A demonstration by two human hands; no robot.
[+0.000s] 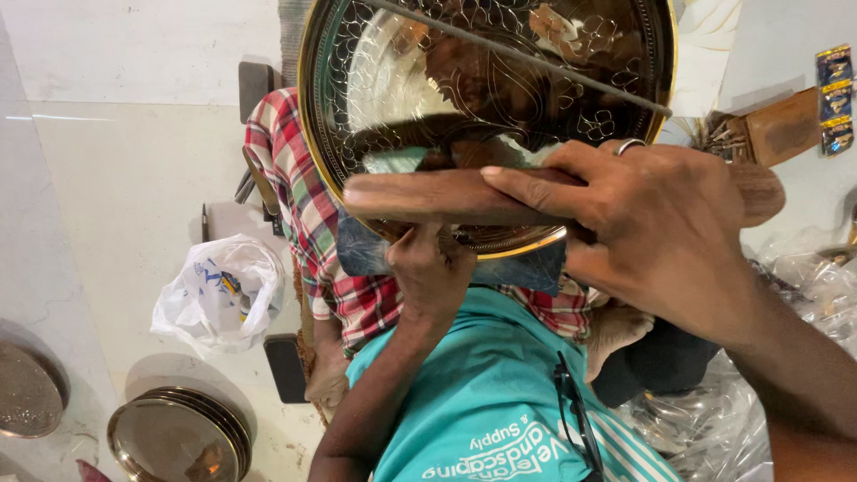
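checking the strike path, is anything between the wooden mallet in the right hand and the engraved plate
Nothing visible does. The right hand holds the wooden mallet right in front of the engraved plate; the left hand grips below, at the plate's lower rim, not between them.

My round brass-rimmed engraved plate [486, 80] showed floral line patterns; my brown wooden mallet [446, 195] crossed it above red-green checked cloth [308, 214] and my teal shirt [482, 384].

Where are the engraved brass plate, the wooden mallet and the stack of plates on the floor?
engraved brass plate [420, 80], head view, on its patterned face.
wooden mallet [428, 196], head view, on its long wooden body.
stack of plates [174, 437], head view, on the top plate.
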